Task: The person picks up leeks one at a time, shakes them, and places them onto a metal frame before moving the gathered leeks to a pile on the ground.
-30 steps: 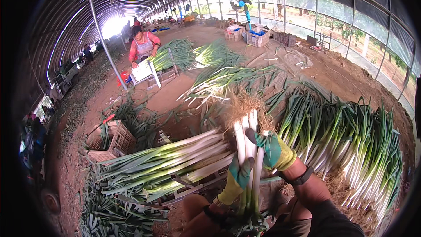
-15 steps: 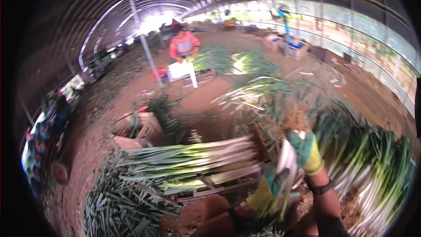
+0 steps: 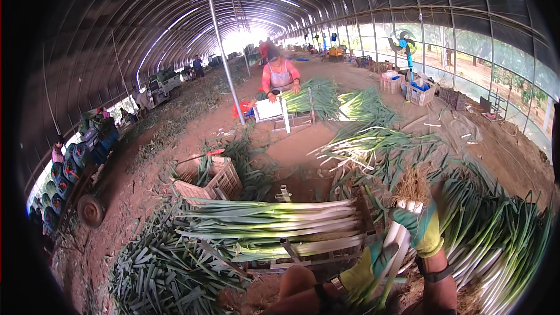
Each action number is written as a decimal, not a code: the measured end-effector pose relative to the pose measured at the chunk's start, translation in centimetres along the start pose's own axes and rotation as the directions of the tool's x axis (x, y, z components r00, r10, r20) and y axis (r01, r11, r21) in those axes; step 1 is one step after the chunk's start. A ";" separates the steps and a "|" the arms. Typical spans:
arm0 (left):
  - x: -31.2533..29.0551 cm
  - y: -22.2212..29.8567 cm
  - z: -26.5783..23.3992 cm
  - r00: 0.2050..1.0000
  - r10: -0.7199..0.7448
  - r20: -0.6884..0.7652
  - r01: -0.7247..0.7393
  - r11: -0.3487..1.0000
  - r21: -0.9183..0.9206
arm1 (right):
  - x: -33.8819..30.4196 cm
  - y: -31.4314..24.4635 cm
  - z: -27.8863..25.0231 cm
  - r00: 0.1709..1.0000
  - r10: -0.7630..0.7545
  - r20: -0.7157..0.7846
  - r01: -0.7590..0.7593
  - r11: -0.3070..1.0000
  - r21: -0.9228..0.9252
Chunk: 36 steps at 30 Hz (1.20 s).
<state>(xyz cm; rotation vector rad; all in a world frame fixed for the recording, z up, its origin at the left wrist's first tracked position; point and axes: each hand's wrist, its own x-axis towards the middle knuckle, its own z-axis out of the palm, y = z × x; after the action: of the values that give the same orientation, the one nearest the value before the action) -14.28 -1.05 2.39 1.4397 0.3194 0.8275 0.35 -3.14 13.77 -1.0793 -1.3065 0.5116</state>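
Note:
My right hand (image 3: pixel 421 228), in a green and yellow glove, is closed round a few long green onions (image 3: pixel 399 244) just below their brown roots (image 3: pixel 412 184). The roots point up and away from me, and the white stalks slant down toward my lap. Lower on the same stalks, my gloved left hand (image 3: pixel 367 265) is closed round them, its fingers partly hidden. To the left of my hands, a row of trimmed green onions (image 3: pixel 303 217) lies on a low metal rack (image 3: pixel 303 263), white ends to the right. Untrimmed green onions (image 3: pixel 490 233) are heaped at my right.
Cut leaves (image 3: pixel 169 268) pile up at the lower left. Behind the rack stands a plastic crate (image 3: pixel 228 176) with leaves. Loose green onions (image 3: pixel 367 146) lie farther off, where a co-worker (image 3: pixel 280 76) handles more at another stand. A wheeled cart (image 3: pixel 91 210) is at the left.
The view has swung, so the scene sits lower and farther right, and it is sharper now. Both hands keep hold of the green onions, roots still upward.

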 end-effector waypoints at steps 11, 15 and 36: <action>-5.3 -4.4 4.4 0.937 0.220 -0.269 -0.095 0.906 0.412 | -2.6 -4.4 0.4 0.951 -0.107 -0.290 0.078 0.991 -0.109; -5.9 -5.8 5.3 0.923 0.194 -0.333 -0.051 0.918 0.392 | -3.9 -5.6 1.5 0.974 0.003 -0.227 0.009 0.998 0.054; -7.0 -3.1 2.6 0.835 0.247 -0.491 -0.063 0.930 0.362 | -7.4 -5.7 2.2 0.968 -0.022 0.249 0.026 1.000 -0.012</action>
<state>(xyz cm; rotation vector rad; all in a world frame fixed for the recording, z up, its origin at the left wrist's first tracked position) -16.44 -7.40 -2.09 1.5412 0.8029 1.3631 -5.00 -11.05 14.63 -1.0341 -1.5435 0.6351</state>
